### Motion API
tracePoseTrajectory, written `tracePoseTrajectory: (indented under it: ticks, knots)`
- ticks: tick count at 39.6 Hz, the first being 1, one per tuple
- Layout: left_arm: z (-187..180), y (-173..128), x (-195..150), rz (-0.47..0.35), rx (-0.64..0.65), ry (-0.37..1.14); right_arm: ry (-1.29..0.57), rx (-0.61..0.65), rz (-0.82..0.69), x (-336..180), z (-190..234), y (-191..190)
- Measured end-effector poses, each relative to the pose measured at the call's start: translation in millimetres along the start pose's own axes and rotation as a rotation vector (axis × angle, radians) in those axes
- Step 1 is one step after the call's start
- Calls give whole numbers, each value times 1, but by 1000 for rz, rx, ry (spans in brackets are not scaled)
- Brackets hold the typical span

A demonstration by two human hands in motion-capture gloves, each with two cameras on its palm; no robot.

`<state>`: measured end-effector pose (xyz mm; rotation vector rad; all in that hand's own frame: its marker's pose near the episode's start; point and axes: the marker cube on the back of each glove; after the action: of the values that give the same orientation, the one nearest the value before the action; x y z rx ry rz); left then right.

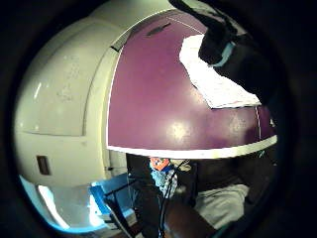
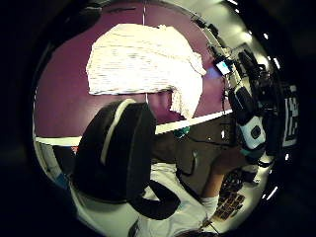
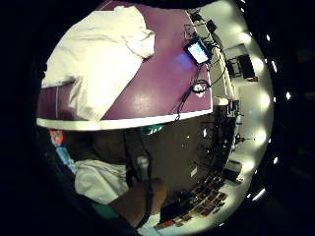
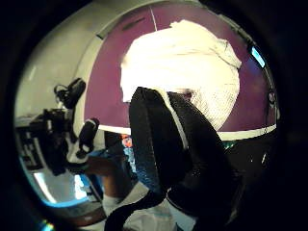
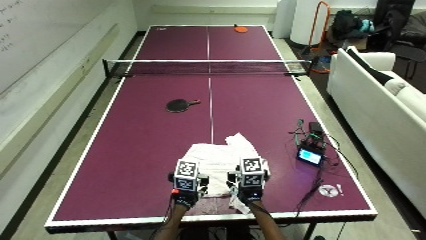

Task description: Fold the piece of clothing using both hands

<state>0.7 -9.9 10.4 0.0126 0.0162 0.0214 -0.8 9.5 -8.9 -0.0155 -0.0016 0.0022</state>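
No readable text, label or number anywhere: faint marks on the whiteboard (image 5: 13, 30) far ahead-left of the hands and the small lit screen (image 5: 310, 157) just right of them stay illegible.

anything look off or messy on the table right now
The white garment near the table's near edge isn't square: one corner sticks out askew toward the net, and its right side is rumpled. Both hands hover above it. Otherwise nothing looks spilled or damaged.
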Motion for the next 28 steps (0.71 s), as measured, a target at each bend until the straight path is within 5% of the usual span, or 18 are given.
tracePoseTrajectory:
  ticks: [12, 28]
  knots:
    - [-1, 1, -2, 8, -21, 8, 6, 75, -47, -5, -11, 8]
    - [0, 4, 2, 41, -20, 10, -17, 19, -91, 3, -18, 19]
